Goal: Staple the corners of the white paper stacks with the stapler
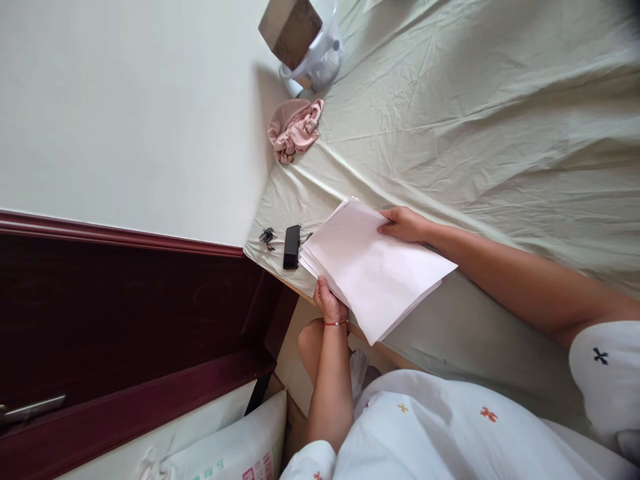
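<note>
A stack of white paper [377,263] lies tilted between my two hands, over the front edge of the cloth-covered bed. My left hand [330,301], with a red string bracelet at the wrist, grips the near left edge; its fingers are partly hidden beneath the sheets. On the far right edge, my right hand [404,224] pinches the stack, thumb and fingers closed on it. The sheets are slightly fanned along the left and bottom edges. Just left of the stack, a black phone-like object [292,247] lies on the cloth.
Keys [267,237] sit near the corner of the pale green sheet [475,120]. Farther back are a crumpled pink cloth [295,130] and a clear plastic tub [325,60] with a brown box [290,30]. A dark red door [115,300] and white sack [235,440] stand left.
</note>
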The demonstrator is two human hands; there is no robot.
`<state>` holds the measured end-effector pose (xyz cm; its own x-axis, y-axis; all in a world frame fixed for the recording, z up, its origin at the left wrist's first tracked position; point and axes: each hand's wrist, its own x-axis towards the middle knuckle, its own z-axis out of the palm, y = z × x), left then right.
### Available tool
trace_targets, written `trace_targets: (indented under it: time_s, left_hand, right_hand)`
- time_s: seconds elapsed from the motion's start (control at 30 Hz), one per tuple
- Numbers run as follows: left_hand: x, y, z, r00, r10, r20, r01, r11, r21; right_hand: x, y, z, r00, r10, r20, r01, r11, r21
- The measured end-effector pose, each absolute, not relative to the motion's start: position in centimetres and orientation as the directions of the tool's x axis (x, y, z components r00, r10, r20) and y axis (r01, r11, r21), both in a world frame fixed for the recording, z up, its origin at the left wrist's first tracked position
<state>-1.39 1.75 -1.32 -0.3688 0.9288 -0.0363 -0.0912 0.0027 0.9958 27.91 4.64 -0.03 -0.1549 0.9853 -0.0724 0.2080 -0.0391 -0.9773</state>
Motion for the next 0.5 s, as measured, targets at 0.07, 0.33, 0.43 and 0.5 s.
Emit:
trace_targets:
  time_s: [0.07,0.33,0.43,0.5]
  left_hand:
    - [-1.45,1.75,-1.34,-0.376,0.926,-0.037,-0.097,0.0,0.995]
    - [-1.96,2.12,-1.98,-0.377,0.924,-0.066,-0.111,0.025,0.993]
    - [-1.99,2.1,-2.05,-0.383,0.921,-0.067,-0.121,0.022,0.992]
    - [-1.95,2.0,-1.97,-0.381,0.922,-0.062,-0.128,0.014,0.992]
  right_hand:
    - [28.0,4.63,0.01,-0.17,0.984,-0.058,0.213,-0.021,-0.977]
    - [27.84,4.48,0.51,-0.136,0.989,-0.061,0.266,-0.023,-0.964]
    - [27.57,4.58,0.34,-0.062,0.997,-0.056,0.298,-0.035,-0.954]
    - [27.48,4.63,0.2,-0.063,0.997,-0.052,0.282,-0.033,-0.959]
